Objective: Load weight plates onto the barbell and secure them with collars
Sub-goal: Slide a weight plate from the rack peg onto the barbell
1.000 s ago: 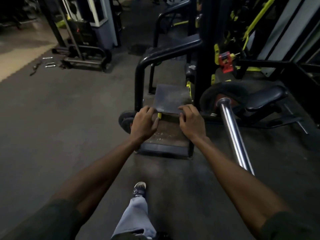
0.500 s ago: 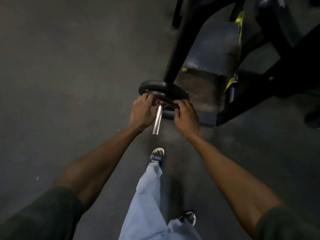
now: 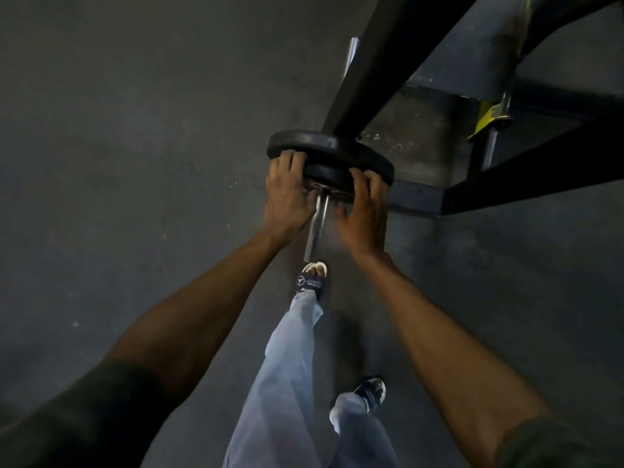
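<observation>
Two black weight plates (image 3: pixel 332 148) sit stacked on a chrome barbell sleeve (image 3: pixel 317 228) that points toward me. My left hand (image 3: pixel 287 194) grips the plates' left rim, fingers curled over the edge. My right hand (image 3: pixel 366 207) holds the nearer, smaller plate's right rim, with the thumb spread below. The far part of the bar (image 3: pixel 349 59) shows beyond the plates, behind a black post. No collar is visible.
A black machine frame (image 3: pixel 526 177) and its slanted post (image 3: pixel 374 62) stand right behind the plates, with a yellow fitting (image 3: pixel 489 116) on the right. My feet in dark slides (image 3: pixel 312 278) stand on the grey rubber floor just below the sleeve's end.
A second ago my hands rested on a machine's footplate. The view has since swung down to the barbell end, and both hands have closed on the plates' rims, which now look nearer.
</observation>
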